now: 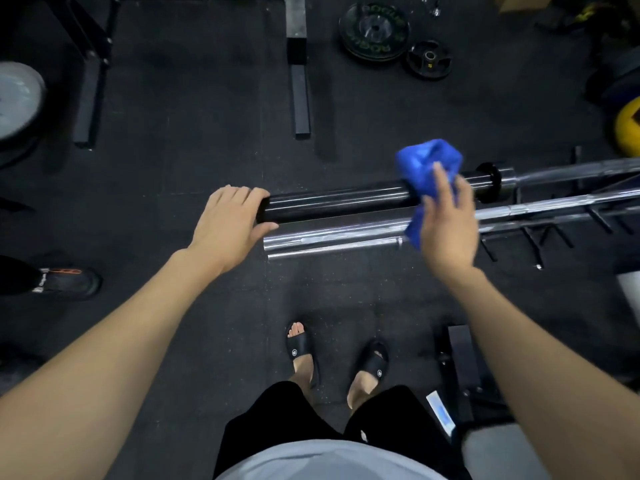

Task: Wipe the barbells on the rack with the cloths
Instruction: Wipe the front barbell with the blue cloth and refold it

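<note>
Left hand: the left hand (pixel 230 225) is cupped over the near-left end of the black sleeve (pixel 332 202), fingers curled round its tip, steadying it.
Right hand: the right hand (pixel 448 223) clutches the blue cloth (pixel 427 168), which is draped over the same sleeve further to the right; the hand is motion-blurred, so the fingers' exact lie cannot be told.
Barbell in hand: the top barbell (pixel 568 173) lies left to right across the scene, rising slightly toward the far right, black collar just right of the cloth, bright shaft beyond.
Governing relation: the long axis runs from one hand to the other; the bare stretch of sleeve lies between them, so a wiping stroke would probably travel leftward along the axis toward the steadying hand.
Nearer hand: the right, already on the sleeve through the cloth.
Other bars: two chrome barbells (pixel 332 235) lie parallel, just nearer the person.
Rack: the rack (pixel 554 237) holds the bars at right.
Floor: weight plates (pixel 374 31) lie far off on the dark mat.
</note>
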